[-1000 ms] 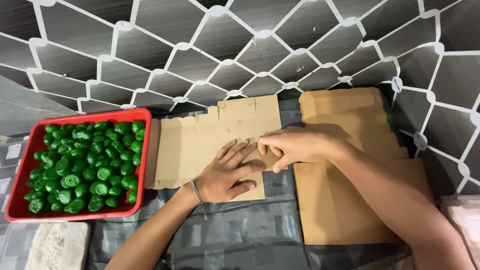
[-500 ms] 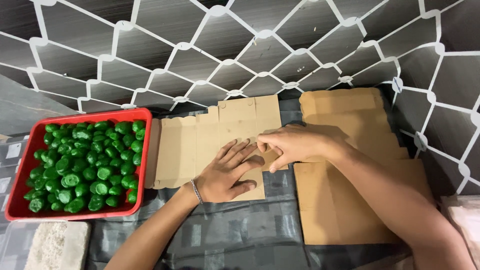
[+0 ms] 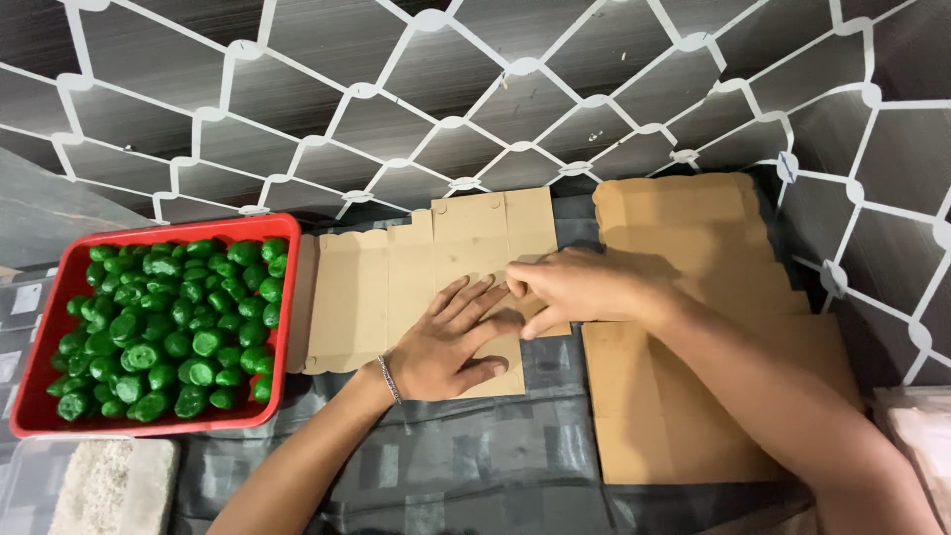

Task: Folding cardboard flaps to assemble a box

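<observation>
Flat unfolded cardboard box blank (image 3: 436, 267) lies at centre frame on a dark plastic-covered table (image 3: 466, 466), long axis running left to right, its flaps toward the patterned wall at the top. Left hand (image 3: 451, 342) rests on the blank's lower middle panel, palm down, fingers spread and flat, pinning it; holds nothing, thin bracelet at the wrist. Right hand (image 3: 575, 287) comes in from the right of the frame, fingers curled together at the blank's right edge, just beside the left fingertips; looks like it pinches or presses a flap there, though the pinch itself is partly hidden, so cannot tell for sure. Right hand is the nearer one to that right edge; the rest of the blank stretches away to the left of both hands. Stack of more flat cardboard sheets (image 3: 693, 327) lies right of centre, under the right forearm. Red tray (image 3: 282, 327) of green lumps (image 3: 163, 327) sits at left, touching or just beside the blank's left end
</observation>
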